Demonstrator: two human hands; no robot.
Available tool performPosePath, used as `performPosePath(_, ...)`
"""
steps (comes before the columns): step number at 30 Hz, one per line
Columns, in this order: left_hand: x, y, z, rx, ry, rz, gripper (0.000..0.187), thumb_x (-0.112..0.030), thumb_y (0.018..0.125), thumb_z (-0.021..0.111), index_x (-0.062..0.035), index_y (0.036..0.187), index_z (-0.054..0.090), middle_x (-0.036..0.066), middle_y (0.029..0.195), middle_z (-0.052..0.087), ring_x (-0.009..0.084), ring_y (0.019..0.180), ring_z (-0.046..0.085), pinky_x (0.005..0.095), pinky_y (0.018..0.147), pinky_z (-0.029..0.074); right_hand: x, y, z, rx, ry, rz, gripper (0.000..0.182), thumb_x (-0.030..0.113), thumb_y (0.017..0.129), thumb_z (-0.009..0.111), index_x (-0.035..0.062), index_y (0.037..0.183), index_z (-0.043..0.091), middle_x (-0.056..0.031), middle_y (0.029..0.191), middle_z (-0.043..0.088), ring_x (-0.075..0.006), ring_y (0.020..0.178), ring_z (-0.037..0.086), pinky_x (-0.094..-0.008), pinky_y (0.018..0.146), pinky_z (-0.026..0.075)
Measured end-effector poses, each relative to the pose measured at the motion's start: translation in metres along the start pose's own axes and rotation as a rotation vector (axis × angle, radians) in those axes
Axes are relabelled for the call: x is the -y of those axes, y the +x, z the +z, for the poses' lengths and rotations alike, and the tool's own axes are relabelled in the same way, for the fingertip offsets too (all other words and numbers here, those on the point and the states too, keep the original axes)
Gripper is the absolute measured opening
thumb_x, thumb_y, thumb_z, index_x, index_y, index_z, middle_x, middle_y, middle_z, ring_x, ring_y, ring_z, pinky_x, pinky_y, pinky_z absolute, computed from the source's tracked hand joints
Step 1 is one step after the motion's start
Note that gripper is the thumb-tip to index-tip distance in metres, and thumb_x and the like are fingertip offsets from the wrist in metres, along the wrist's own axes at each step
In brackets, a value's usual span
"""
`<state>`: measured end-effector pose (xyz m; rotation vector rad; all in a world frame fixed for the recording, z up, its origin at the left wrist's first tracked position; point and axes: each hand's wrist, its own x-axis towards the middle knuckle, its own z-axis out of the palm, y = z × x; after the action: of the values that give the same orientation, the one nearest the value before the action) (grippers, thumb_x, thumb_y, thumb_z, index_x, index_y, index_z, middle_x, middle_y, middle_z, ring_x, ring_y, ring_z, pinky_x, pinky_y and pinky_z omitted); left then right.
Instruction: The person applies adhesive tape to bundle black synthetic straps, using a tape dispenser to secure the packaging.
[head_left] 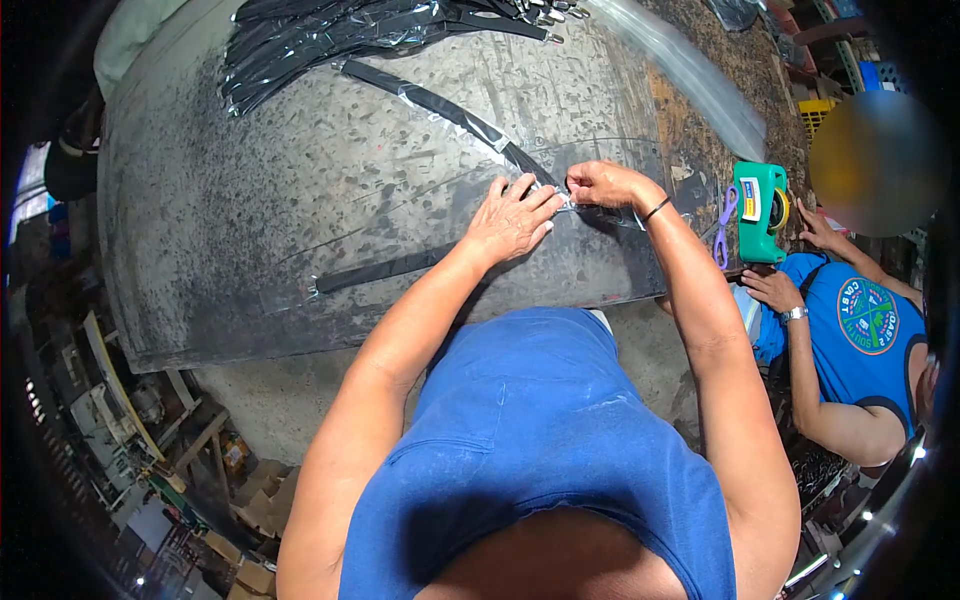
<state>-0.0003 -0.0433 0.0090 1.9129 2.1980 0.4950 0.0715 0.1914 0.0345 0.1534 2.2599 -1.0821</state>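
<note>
A long black strap (430, 100) in clear plastic runs diagonally over the worn table (300, 190) to my hands. My left hand (512, 218) lies on the strap's near end, palm down with its fingers spread. Just right of it, my right hand (607, 188) has its thumb and fingers pinched together at the end of the strap and its plastic; a dark piece in clear wrap shows below that hand. Another black strap (385, 270) with a metal clip at its left end lies nearer me, partly beneath my left forearm.
A pile of wrapped black straps (330, 40) lies at the far edge. Clear plastic sleeves (700, 80) stretch across the right side. A green tape dispenser (760, 212) and purple-handled scissors (725, 228) lie at the right edge, beside a co-worker in a blue top (865, 320).
</note>
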Motion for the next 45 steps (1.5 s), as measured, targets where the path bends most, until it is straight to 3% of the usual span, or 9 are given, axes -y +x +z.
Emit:
performPosePath(9,-0.001,-0.001,-0.002,-0.002,0.005,-0.008,0.049,-0.031,0.091,0.059,-0.0183,0.137,0.049,0.003,0.136,0.050,0.0288,0.128,0.042,0.0509,0.102,0.032,0.004,-0.002,0.019,-0.297,-0.204,0.126,0.030,0.021,0.078,0.075,0.0004,0.089,0.057,-0.0197,0.080,0.066,-0.0418,0.080,0.063,-0.0451,0.067,0.047)
performPosePath(13,-0.001,-0.001,0.001,-0.031,0.006,-0.004,0.048,-0.031,0.090,0.059,-0.0179,0.136,0.050,0.003,0.136,0.050,0.0282,0.128,0.042,0.0504,0.101,0.033,0.000,-0.012,0.022,-0.407,-0.153,0.228,0.035,0.023,0.077,0.076,0.0028,0.099,0.058,-0.0202,0.088,0.066,-0.0426,0.088,0.063,-0.0472,0.072,0.049)
performPosePath(15,0.000,0.000,0.002,-0.001,0.004,-0.013,0.046,-0.032,0.092,0.056,-0.0187,0.136,0.050,0.002,0.137,0.049,0.0277,0.131,0.040,0.0511,0.102,0.032,-0.007,-0.023,0.039,-0.725,-0.118,-0.031,0.034,0.020,0.079,0.074,0.0056,0.106,0.058,-0.0160,0.086,0.061,-0.0387,0.084,0.060,-0.0459,0.072,0.048)
performPosePath(18,-0.001,0.000,0.000,0.005,-0.014,-0.020,0.045,-0.031,0.092,0.057,-0.0184,0.134,0.051,0.002,0.137,0.049,0.0277,0.130,0.040,0.0508,0.101,0.032,0.011,-0.044,0.072,-0.933,-0.333,-0.115,0.036,0.019,0.081,0.071,0.0098,0.114,0.061,-0.0123,0.081,0.053,-0.0330,0.078,0.057,-0.0439,0.070,0.047)
performPosePath(21,0.000,0.000,0.000,-0.016,-0.023,-0.009,0.045,-0.029,0.089,0.061,-0.0173,0.132,0.053,0.003,0.135,0.050,0.0284,0.128,0.042,0.0500,0.100,0.034,0.032,-0.058,0.102,-0.796,-0.501,-0.051,0.048,0.020,0.083,0.069,0.0163,0.130,0.058,-0.0083,0.085,0.052,-0.0286,0.079,0.053,-0.0406,0.067,0.045)
performPosePath(25,-0.002,0.001,-0.004,0.044,-0.011,-0.032,0.044,-0.031,0.093,0.054,-0.0181,0.135,0.052,0.002,0.139,0.049,0.0278,0.132,0.040,0.0519,0.102,0.031,0.028,-0.060,0.119,-0.748,-0.569,0.038,0.047,0.021,0.085,0.066,0.0180,0.131,0.057,-0.0065,0.087,0.051,-0.0271,0.082,0.051,-0.0403,0.072,0.042)
performPosePath(28,-0.001,0.001,0.000,-0.026,-0.005,-0.001,0.047,-0.028,0.089,0.061,-0.0170,0.134,0.052,0.003,0.135,0.050,0.0292,0.128,0.043,0.0504,0.100,0.034,0.013,-0.058,0.106,-0.715,-0.527,0.004,0.040,0.019,0.087,0.065,0.0170,0.127,0.061,-0.0085,0.086,0.052,-0.0288,0.082,0.053,-0.0411,0.072,0.045)
performPosePath(30,0.000,0.001,0.002,-0.041,0.001,-0.001,0.048,-0.028,0.089,0.061,-0.0172,0.134,0.052,0.003,0.135,0.051,0.0292,0.128,0.042,0.0508,0.100,0.034,0.007,-0.052,0.097,-0.855,-0.036,-0.026,0.032,0.015,0.089,0.063,0.0135,0.120,0.064,-0.0122,0.088,0.056,-0.0318,0.084,0.058,-0.0410,0.074,0.048)
performPosePath(45,-0.002,0.000,-0.001,-0.026,-0.027,-0.016,0.048,-0.028,0.088,0.062,-0.0170,0.133,0.052,0.004,0.135,0.050,0.0292,0.128,0.042,0.0514,0.101,0.033,0.011,-0.035,0.079,-0.781,0.128,0.037,0.029,0.019,0.081,0.073,0.0064,0.105,0.065,-0.0134,0.095,0.061,-0.0333,0.090,0.063,-0.0416,0.077,0.051)
